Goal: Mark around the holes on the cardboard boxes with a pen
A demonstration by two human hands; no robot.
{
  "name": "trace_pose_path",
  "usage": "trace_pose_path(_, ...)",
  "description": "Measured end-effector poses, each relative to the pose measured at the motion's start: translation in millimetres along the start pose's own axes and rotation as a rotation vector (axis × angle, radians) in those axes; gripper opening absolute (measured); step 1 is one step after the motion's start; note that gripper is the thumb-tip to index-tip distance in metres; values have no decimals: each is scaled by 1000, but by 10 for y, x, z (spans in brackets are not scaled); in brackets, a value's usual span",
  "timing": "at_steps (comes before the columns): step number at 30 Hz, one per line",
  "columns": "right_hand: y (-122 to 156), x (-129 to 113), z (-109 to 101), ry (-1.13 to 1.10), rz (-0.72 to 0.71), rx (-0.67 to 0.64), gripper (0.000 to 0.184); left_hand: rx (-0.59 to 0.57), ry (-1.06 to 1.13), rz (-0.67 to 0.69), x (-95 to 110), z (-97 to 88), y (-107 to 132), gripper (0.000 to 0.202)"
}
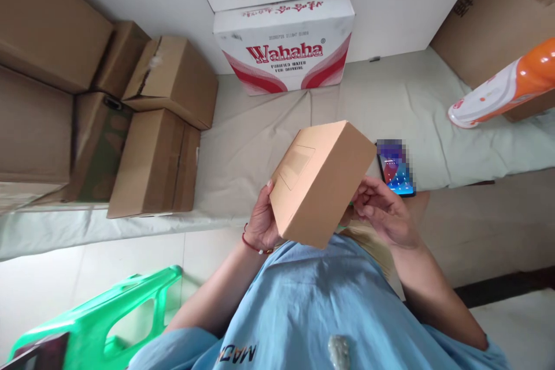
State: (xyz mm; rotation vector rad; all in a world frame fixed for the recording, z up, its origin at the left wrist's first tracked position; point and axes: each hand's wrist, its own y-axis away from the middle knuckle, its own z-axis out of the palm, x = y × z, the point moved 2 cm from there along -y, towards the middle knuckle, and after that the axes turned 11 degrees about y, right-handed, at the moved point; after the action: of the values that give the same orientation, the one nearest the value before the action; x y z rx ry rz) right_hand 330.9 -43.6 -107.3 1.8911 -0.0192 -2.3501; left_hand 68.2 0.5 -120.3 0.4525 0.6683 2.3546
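I hold a small flat brown cardboard box (321,182) tilted up in front of my chest. My left hand (260,222) grips its left edge from behind, thumb on the front; a red string bracelet circles that wrist. My right hand (384,211) is curled at the box's lower right side, fingers bent against it. A faint rectangular outline shows on the box's upper face. Just behind the box on the right lies a phone (395,169) with a lit screen.
A pale cloth-covered surface (251,139) carries several brown cartons (156,165) at the left and a white and red Wahaha water carton (286,43) at the back. An orange and white bottle (503,89) lies at the right. A green plastic stool (108,315) stands at the lower left.
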Motion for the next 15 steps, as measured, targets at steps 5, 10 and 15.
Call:
trace_pose_path(5, 66, 113, -80, 66, 71, 35, 65, 121, -131, 304, -4, -140, 4, 65)
trace_pose_path(10, 65, 185, -52, 123, 101, 81, 80, 30, -314, 476, 75, -139, 52, 76)
trace_pose_path(15, 83, 63, 19, 221, 6, 175, 66, 47, -402, 512, 144, -206, -4, 75)
